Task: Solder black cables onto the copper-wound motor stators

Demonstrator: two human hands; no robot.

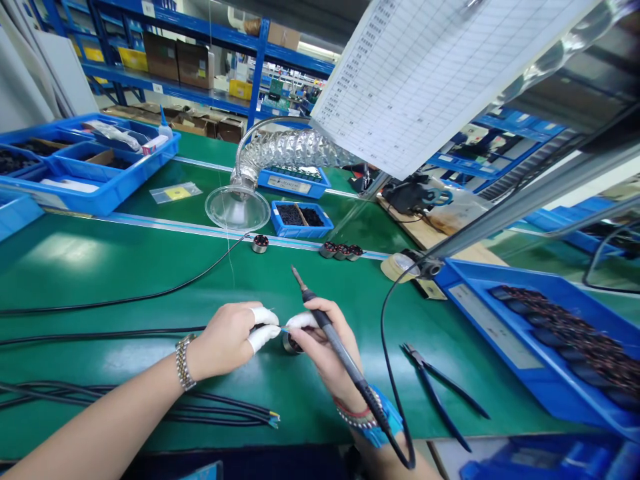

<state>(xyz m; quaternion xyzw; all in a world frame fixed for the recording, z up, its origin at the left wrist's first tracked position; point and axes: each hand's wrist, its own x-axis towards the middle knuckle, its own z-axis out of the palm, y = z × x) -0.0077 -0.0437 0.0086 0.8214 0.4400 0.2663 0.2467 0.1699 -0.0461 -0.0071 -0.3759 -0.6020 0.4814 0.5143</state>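
My left hand [225,340], with white finger cots on thumb and forefinger, pinches the end of a black cable [165,333] that runs in from the left. A soldering iron [333,337] rests in my right hand [330,353], its tip pointing up and away. The right hand's fingertips, one in a white cot, meet the left ones at a thin bluish wire. Just below them a small round motor stator [291,343] is on the green mat, partly covered by the fingers. More black cables [225,410] with stripped coloured wire ends lie near my left forearm.
Diagonal cutters [440,393] lie spread at right, beside a blue bin [495,327] of stators. Ahead are a single stator [260,243], three more stators [341,251], a tape roll [400,267], a fume extractor hood [237,208] and a small parts bin [301,231]. A paper sheet [430,73] hangs above.
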